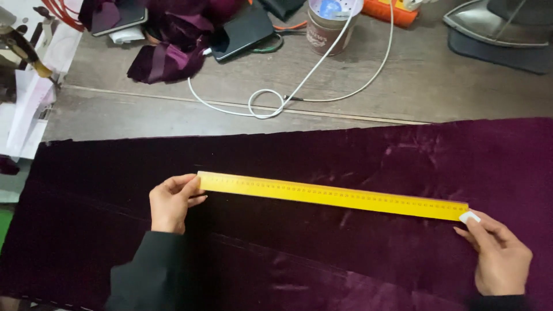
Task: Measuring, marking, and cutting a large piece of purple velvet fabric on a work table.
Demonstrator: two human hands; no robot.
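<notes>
My left hand (171, 203) pinches one end of the yellow ruler (333, 195) and my right hand (500, 257), holding probably a white chalk (469, 217), touches the other end, its long axis running left-right across the purple velvet (357, 150).

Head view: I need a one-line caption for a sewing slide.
Left hand and right hand, with white chalk, press a yellow ruler flat on dark purple velvet.
</notes>
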